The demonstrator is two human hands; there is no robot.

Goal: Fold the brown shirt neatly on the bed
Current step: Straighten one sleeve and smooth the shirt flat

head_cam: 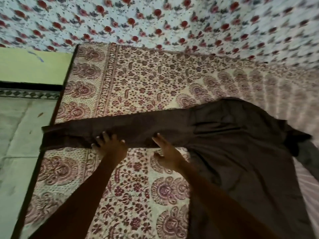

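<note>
Fingers (105,138): spread and flat on the cloth on both hands, with nothing gripped.
Left hand (111,147): fingertips press the near edge of the stretched-out sleeve (138,125).
Right hand (166,151): straight fingers rest on the same sleeve, closer to the shirt's body.
Brown shirt (233,152): lies on the patterned bedspread (138,80), its body rumpled to the right and its cuff reaching the bed's left edge.
Progress: early, by appearances. The sleeve looks laid out for smoothing, no fold is visible, and all the folding is left.

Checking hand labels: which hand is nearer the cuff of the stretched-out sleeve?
Left. The left hand presses the sleeve partway along, closer to the cuff; the right hand touches it farther along, near the shirt body.
</note>
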